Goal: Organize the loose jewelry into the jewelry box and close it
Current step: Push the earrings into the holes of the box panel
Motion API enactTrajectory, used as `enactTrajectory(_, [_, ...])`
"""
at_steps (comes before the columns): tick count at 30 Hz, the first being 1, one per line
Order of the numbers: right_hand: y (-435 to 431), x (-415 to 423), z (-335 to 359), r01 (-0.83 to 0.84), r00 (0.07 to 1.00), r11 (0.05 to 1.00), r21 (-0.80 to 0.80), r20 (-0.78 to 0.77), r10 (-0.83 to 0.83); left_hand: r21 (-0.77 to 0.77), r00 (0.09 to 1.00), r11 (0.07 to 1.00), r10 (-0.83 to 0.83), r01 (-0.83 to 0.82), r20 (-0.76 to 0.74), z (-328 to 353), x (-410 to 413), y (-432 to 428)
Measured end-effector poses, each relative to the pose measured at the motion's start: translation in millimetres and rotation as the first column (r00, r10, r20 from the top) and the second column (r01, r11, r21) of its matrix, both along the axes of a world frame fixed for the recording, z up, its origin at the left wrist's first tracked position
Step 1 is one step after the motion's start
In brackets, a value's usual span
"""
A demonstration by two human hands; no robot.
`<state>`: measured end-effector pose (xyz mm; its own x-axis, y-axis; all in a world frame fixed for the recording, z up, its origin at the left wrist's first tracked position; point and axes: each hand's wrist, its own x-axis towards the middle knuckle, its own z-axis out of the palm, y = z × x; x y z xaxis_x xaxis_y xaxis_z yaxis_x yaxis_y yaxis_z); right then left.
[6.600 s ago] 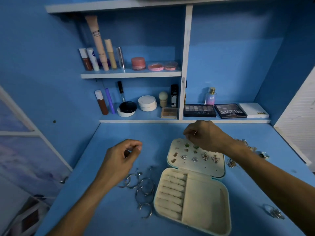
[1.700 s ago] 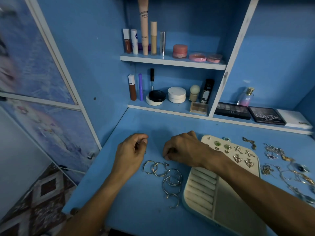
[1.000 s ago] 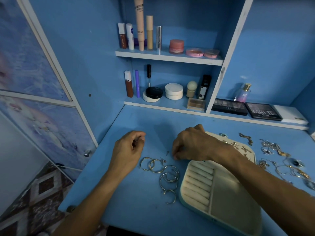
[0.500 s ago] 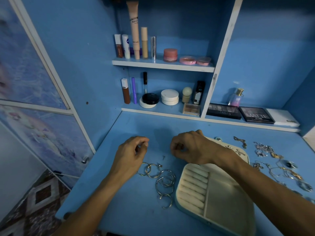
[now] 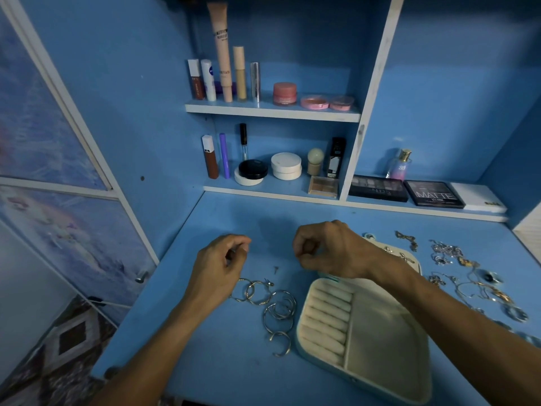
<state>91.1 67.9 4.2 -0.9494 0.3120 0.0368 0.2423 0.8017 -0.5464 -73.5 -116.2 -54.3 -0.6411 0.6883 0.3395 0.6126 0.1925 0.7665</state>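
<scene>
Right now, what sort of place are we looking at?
Probably a home vanity or dressing nook: makeup tubes on blue wall shelves, eyeshadow palettes on the lower ledge, and an open jewelry box with hoop earrings loose beside it.

Left hand (image 5: 218, 268) and right hand (image 5: 330, 250) hover apart, fingers (image 5: 304, 237) curled into pinches.

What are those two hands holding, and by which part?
Cannot be told. The left hand and the right hand both curl fingers against thumb, as if on something tiny, but nothing shows between them.
</scene>
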Motion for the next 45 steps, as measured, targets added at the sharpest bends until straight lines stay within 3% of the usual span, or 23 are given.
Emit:
enactTrajectory(9, [-21.9,-12.8,-14.3,-0.139,0.990,0.933,0.331,0.072,0.122,-0.082,0.990,0.989,-0.128,0.123,-0.061,-6.5,-4.3,-7.8])
enactTrajectory(14, [-22.2,-14.5,-12.4,-0.147,0.989,0.930,0.336,0.082,0.127,-0.212,0.965,0.946,-0.257,0.243,-0.041,-4.7,-8.2,-15.2])
enactTrajectory(23, [-32.3,-19.8,-12.2,-0.133,0.991,0.965,0.228,0.025,0.131,-0.263,0.955,0.923,-0.297,0.282,-0.018,0.0,-13.5,-21.4])
enactTrajectory(32, [-33.4,-24.1,-13.3,-0.201,0.979,0.937,0.286,0.103,0.179,-0.295,0.957,0.913,-0.289,0.281,0.016,4.9,-13.9,-20.9])
enactTrajectory(36, [-28.9,-22.6,-12.8,-0.175,0.983,0.955,0.240,0.096,0.157,-0.270,0.956,0.917,-0.287,0.293,0.064,5.7,-14.6,-21.9])
enactTrajectory(38, [-26.7,-22.5,-13.0,-0.170,0.984,0.958,0.232,0.096,0.152,-0.178,0.962,0.947,-0.251,0.267,0.107,4.6,-15.3,-21.5])
enactTrajectory(41, [-26.3,-22.7,-12.3,-0.197,0.980,0.939,0.283,0.095,0.177,-0.008,0.992,0.995,-0.101,0.102,0.079,4.4,-19.2,-20.0])
enactTrajectory(45, [-32.7,-22.4,-14.9,-0.230,0.973,0.850,0.474,0.090,0.213,-0.020,0.999,0.999,0.044,-0.044,-0.013,7.4,-29.6,-22.0])
